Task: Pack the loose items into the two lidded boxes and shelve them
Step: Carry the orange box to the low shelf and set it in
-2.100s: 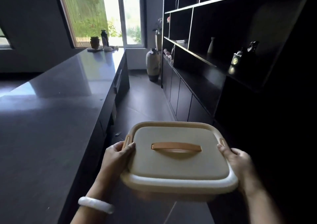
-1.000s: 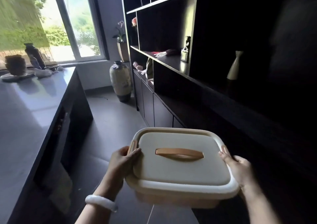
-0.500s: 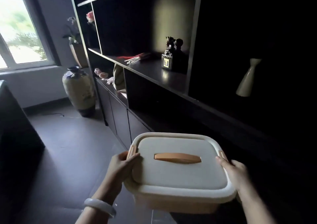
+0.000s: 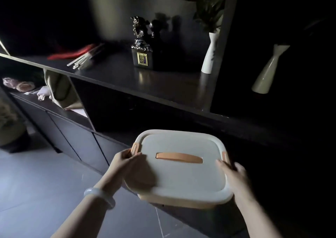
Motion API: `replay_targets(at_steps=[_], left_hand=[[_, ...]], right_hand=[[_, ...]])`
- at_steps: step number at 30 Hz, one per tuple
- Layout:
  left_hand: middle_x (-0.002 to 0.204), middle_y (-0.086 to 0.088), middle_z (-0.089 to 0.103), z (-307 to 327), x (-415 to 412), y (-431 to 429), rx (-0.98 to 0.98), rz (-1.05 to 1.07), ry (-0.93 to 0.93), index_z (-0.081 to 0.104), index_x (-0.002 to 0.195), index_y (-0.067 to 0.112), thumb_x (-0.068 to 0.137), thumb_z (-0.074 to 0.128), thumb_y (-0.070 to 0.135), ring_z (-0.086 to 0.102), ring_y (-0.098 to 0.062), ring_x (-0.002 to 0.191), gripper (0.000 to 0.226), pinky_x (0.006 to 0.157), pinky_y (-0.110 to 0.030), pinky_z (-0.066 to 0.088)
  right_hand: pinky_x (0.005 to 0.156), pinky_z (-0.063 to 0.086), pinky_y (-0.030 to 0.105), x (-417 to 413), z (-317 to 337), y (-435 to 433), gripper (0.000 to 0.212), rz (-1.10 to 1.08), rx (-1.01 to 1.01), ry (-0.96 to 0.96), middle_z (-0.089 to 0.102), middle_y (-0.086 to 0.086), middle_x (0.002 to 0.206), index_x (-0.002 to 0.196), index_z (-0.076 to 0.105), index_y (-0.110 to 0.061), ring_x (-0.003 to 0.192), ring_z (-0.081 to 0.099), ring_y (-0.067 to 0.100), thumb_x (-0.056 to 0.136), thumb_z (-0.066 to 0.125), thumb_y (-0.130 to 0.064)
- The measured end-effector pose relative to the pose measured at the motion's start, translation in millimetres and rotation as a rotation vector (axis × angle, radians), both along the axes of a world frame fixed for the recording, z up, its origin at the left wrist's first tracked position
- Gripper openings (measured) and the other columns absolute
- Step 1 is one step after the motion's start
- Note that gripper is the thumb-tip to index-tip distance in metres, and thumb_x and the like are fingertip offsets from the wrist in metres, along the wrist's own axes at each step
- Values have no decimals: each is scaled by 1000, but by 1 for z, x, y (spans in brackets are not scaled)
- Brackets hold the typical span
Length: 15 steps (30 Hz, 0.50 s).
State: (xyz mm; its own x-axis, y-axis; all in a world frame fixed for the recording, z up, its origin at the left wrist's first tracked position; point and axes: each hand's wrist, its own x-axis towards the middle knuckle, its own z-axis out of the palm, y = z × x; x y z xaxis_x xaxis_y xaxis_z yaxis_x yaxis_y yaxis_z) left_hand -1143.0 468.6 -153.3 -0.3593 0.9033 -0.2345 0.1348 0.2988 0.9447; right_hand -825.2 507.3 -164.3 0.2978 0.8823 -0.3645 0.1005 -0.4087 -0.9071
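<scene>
Cream lidded box (image 4: 181,172), orange handle (image 4: 179,158) on lid, held in air before dark shelf (image 4: 145,81); left hand (image 4: 125,162) grips left edge, thumb on lid; right hand (image 4: 234,174) clasps right edge; white bangle (image 4: 100,196) on left wrist.

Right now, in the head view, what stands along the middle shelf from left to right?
Bundle of pale sticks → dark figurine on a square base → white vase with flowers → pale vase without flowers, furthest right.

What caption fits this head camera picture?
Left hand and right hand hold a lidded box before a dark shelf.
</scene>
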Motion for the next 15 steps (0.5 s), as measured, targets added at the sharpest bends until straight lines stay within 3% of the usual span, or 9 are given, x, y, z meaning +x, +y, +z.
replay_targets(at_steps=[4,8,12,15], left_hand=[[80,-10,67,-11,-3,45,3,-66,15,66,97,-5,87,72,17,59,-16,73,26,68,-33,49],[81,-14,71,-18,1,90,26,-129,46,67,93,-1,69,75,44,60,-17,74,52,72,-40,50],[76,-3,65,-35,10,124,74,-141,61,68,90,-1,74,74,41,55,-14,72,45,68,-33,44],[74,-2,62,-46,11,139,84,-187,78,66,88,-1,70,72,51,52,-13,69,55,66,-33,42]], right_hand=[[101,41,41,0,-4,22,82,-70,-11,-33,45,14,143,147,33,-8,125,49,31,82,73,-39],[102,42,42,7,-15,38,82,-149,-31,-40,47,15,141,146,35,-8,124,50,32,82,74,-39],[100,40,38,13,-23,57,84,-185,-40,-23,46,13,143,147,34,-9,126,49,29,81,75,-40],[101,40,37,16,-37,67,86,-191,-52,-22,46,13,144,147,35,-8,126,49,29,79,77,-39]])
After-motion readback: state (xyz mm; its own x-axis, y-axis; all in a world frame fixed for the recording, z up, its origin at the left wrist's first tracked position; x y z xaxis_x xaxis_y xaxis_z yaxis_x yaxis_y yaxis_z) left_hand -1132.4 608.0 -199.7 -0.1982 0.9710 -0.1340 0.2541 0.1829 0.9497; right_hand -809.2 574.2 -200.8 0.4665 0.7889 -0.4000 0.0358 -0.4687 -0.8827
